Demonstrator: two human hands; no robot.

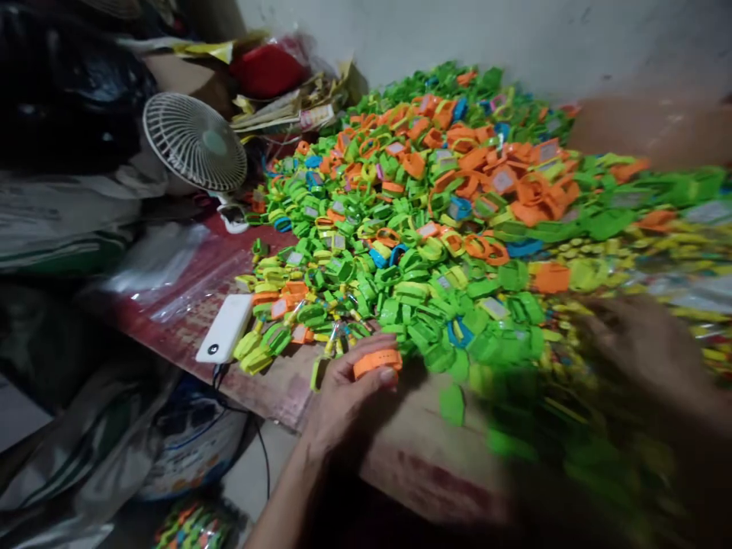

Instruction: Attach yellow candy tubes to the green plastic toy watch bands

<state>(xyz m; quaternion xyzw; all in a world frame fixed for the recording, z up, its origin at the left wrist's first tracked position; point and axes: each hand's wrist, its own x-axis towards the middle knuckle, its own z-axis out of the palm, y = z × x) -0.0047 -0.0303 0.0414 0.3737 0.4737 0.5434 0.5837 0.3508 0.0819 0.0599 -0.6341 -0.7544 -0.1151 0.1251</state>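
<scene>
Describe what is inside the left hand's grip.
The left hand holds an orange band, its curved outer side showing. The thumb covers part of its edge; its far side cannot be seen.

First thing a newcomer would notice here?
Likely the big heap of mostly green and orange plastic wristbands, spread over the table and piled up toward the wall. Next, the orange wristband held in the left hand at the heap's near edge. Then the white desk fan left of the heap, with a white power bank nearer the table's front edge.
</scene>
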